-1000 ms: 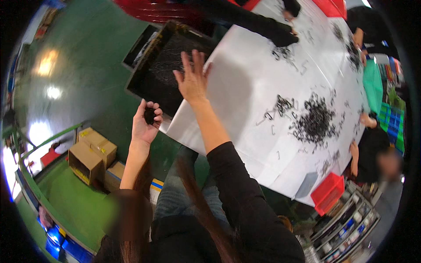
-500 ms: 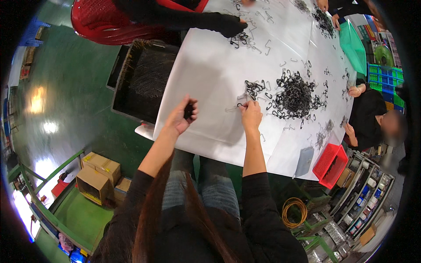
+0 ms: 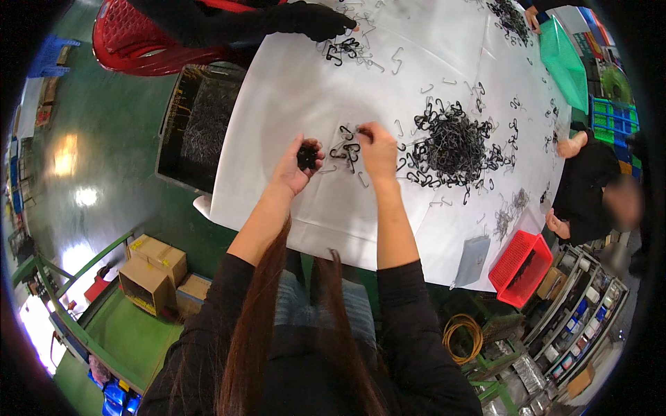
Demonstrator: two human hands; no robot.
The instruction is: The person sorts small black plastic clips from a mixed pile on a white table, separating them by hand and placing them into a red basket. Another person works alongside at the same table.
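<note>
My left hand [image 3: 295,173] is cupped round a bunch of small black hooks [image 3: 307,157], palm turned up over the white-covered table. To its right, my right hand [image 3: 381,154] is closed in a pinch, with a dark hook between thumb and fingertips; part of it is hidden by the fingers. A few loose black S-shaped hooks [image 3: 345,154] lie on the sheet between my two hands. Right of my right hand spreads a large heap of the same black hooks [image 3: 454,149], with strays around its edge.
White sheeting [image 3: 277,83] covers the table. Beyond its left edge stands a black crate [image 3: 201,128] of thin dark pieces. A red basket [image 3: 520,270] and a grey pouch [image 3: 472,260] lie at the right edge. Co-workers' hands handle hooks at the far left [image 3: 326,22] and right [image 3: 572,144].
My left hand has turned so the hooks in its palm show more. My right hand has risen slightly off the small group, pinching a hook. The view has shifted to the right.
</note>
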